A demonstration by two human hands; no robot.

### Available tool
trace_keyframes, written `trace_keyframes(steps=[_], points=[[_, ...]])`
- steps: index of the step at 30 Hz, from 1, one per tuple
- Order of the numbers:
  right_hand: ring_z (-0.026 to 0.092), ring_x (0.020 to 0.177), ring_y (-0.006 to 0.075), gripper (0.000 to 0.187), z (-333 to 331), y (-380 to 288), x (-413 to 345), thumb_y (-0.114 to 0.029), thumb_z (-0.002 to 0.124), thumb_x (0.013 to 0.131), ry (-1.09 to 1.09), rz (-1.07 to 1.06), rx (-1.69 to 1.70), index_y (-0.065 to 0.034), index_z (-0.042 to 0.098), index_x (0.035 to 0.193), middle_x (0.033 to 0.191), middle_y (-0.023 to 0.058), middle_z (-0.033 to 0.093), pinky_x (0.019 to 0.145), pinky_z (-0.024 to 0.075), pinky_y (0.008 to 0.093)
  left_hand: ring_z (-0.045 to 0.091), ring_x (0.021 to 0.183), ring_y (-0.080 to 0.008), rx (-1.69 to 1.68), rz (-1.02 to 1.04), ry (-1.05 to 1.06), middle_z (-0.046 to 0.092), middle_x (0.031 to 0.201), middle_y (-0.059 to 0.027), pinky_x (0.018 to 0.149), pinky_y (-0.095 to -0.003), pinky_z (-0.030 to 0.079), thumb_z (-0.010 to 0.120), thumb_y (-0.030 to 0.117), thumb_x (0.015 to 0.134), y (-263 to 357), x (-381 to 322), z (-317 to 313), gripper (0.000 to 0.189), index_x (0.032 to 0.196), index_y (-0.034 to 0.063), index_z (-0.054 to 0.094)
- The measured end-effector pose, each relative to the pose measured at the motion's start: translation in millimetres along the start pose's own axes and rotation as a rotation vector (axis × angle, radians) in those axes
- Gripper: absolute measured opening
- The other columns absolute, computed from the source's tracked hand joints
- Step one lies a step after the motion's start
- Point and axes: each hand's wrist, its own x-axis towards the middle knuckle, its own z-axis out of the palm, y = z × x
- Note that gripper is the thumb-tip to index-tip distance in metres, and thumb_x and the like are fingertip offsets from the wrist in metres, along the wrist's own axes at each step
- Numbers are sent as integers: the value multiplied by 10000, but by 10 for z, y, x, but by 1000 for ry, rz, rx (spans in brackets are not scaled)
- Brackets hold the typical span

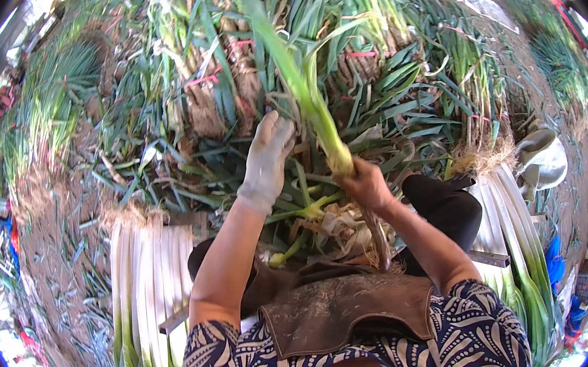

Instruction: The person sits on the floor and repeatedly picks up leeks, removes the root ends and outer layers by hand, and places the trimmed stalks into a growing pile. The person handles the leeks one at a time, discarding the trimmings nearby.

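My right hand (pixel 363 185), bare, is closed round the lower stalk of a long green onion (pixel 304 88). Its green leaves reach up and to the left, a little blurred. The stalk's brown, dirty root end (pixel 376 238) points down below the fist. My left hand (pixel 269 154), in a pale glove, is raised to the left of the onion, fingers extended, with nothing seen in it. Under both hands lie loose green leaves (pixel 303 200) and peeled, dry outer skins (pixel 351 224).
Bundles of unpeeled green onions (pixel 241 70) tied with pink bands lie ahead. Peeled white stalks are stacked at my left (pixel 148 270) and right (pixel 506 211). A pale cloth or bag (pixel 546 159) lies at the right. Leaf scraps litter the dirt floor (pixel 57 261).
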Motion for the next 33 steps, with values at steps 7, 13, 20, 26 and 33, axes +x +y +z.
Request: trace_keyframes(steps=[7, 13, 20, 26, 33], points=[[645, 922, 233, 511, 344, -325, -670, -266, 685, 791, -210, -244, -296, -24, 537, 1216, 1018, 153, 661, 797, 498, 343, 595, 844, -172, -345, -101, 184, 608, 961, -41, 787, -337, 502, 642, 345, 878, 4, -35, -355, 311, 1078, 113, 593], [544, 1134, 216, 686, 576, -502, -186, -410, 554, 904, -315, -30, 390, 73, 378, 1358, 1276, 156, 529, 951, 425, 308, 572, 1104, -323, -721, 43, -408, 595, 1202, -177, 980, -426, 449, 392, 456, 957, 460, -80, -463, 546, 1267, 24, 517], [586, 934, 180, 698, 720, -1122, 237, -400, 685, 828, -348, 108, 574, 34, 451, 1322, 1082, 128, 621, 810, 490, 319, 567, 991, -153, 373, 350, -191, 600, 1106, -68, 843, -283, 474, 425, 190, 976, 289, -97, -563, 333, 1227, -2, 532], [605, 820, 136, 351, 908, -1035, 321, -264, 693, 822, -12, 60, 734, -2, 665, 1054, 908, 77, 669, 768, 481, 291, 566, 1074, -235, 426, 310, -308, 540, 1224, -128, 938, -362, 472, 426, 138, 957, 202, -131, -518, 374, 1304, 2, 444], [524, 739, 82, 262, 935, -583, 328, -270, 598, 913, 105, -9, 998, -18, 641, 968, 849, 16, 606, 684, 439, 258, 606, 974, -188, 34, 186, -104, 608, 1121, -80, 866, -325, 501, 479, 153, 960, -84, 41, -413, 258, 1171, 27, 557]])
